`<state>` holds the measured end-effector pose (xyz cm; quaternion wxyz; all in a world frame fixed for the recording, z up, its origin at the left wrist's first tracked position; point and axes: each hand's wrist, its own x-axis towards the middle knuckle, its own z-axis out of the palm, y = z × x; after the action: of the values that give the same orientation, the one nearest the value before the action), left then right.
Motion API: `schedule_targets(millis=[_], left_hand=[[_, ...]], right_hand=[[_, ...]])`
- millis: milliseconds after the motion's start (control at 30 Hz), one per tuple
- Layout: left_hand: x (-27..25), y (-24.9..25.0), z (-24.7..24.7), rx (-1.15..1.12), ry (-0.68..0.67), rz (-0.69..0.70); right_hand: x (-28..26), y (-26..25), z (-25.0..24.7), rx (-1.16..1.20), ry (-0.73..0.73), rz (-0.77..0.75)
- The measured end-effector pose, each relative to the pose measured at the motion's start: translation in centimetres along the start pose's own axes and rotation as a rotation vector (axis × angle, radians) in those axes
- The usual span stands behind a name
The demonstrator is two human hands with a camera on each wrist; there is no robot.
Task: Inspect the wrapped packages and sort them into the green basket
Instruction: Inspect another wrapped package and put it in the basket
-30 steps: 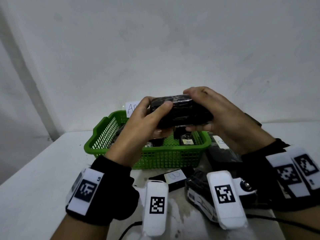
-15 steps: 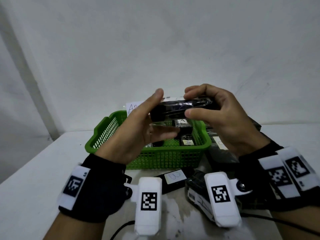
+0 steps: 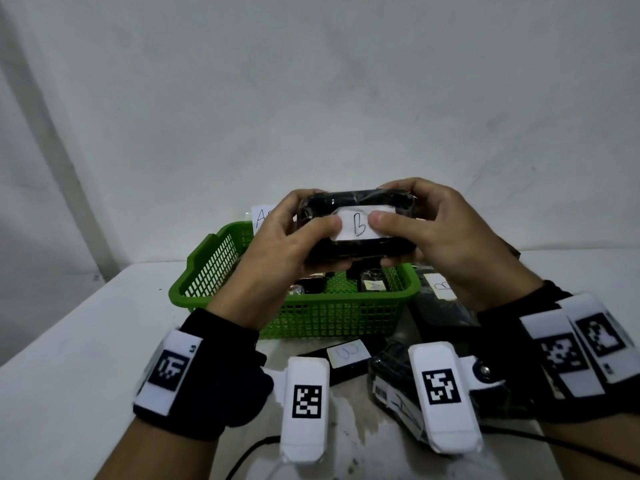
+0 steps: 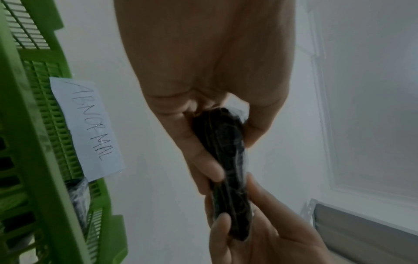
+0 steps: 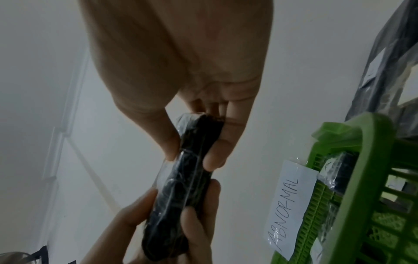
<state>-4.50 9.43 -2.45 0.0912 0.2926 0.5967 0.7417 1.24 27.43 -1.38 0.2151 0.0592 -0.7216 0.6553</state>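
Observation:
Both hands hold one black plastic-wrapped package [image 3: 356, 244] in the air above the green basket [image 3: 332, 317]. Its white label marked "B" [image 3: 358, 227] faces me. My left hand [image 3: 294, 237] grips the package's left end, thumb on the label's edge. My right hand [image 3: 412, 223] grips the right end the same way. The wrist views show the package edge-on [image 4: 228, 171] [image 5: 181, 182], pinched between thumbs and fingers of the left hand [image 4: 217, 135] and right hand [image 5: 199, 142]. Several wrapped packages lie inside the basket [image 5: 361, 196].
A paper tag reading "ABNORMAL" [image 4: 88, 128] [image 5: 289, 207] hangs on the basket's far side. More black packages lie on the white table: one labelled [image 3: 346, 353] before the basket, one [image 3: 440, 299] to its right, another [image 3: 391, 386] near my right wrist. The wall stands close behind.
The package has been turned over in both hands, from edge-on to its labelled face toward me. Both thumbs now press on the label's ends.

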Motion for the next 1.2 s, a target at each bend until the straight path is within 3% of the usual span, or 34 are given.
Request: schedule_targets(millis=[133,200,300,400,500,733,867,967,1067,1200], left_hand=[[-0.5,0.4,-0.6,-0.34,-0.138,-0.087],[-0.7,0.6,-0.9,-0.396,-0.143,-0.075],[-0.4,0.3,-0.6,-0.197,-0.057,0.014],[0.1,-0.2,-0.1,-0.091,-0.03,0.071],[0.1,-0.2,0.1,-0.016,-0.041,0.088],[-0.3,0.9,0.1,0.03,-0.066,0.003],[-0.4,1.1,0.0,0.051,-0.147,-0.114],[-0.2,0.7,-0.3,0.068,-0.125,-0.082],[-0.1,0.3,-0.4,0.129,-0.124,-0.033],[-0.6,0.6,0.0,0.25,-0.201,0.001]], right_hand=[[-0.2,-0.5,0.0,0.05,-0.021,-0.033],[-0.1,-0.3,0.0,0.074,0.0,-0.018],[0.1,0.3,0.0,-0.163,0.051,-0.045],[0.1,0.9,0.1,-0.271,-0.041,-0.046],[0.2,1.3,0.3,-0.283,-0.115,-0.042],[0.1,1.5,0.5,-0.221,0.004,-0.179],[0.3,1.9,0.3,-0.228,-0.117,-0.158],[0.2,1.5,-0.3,-0.229,-0.194,-0.083],[0.5,0.8,-0.6,-0.118,-0.096,0.01],[0.4,0.5,-0.8,-0.138,-0.057,-0.03]])
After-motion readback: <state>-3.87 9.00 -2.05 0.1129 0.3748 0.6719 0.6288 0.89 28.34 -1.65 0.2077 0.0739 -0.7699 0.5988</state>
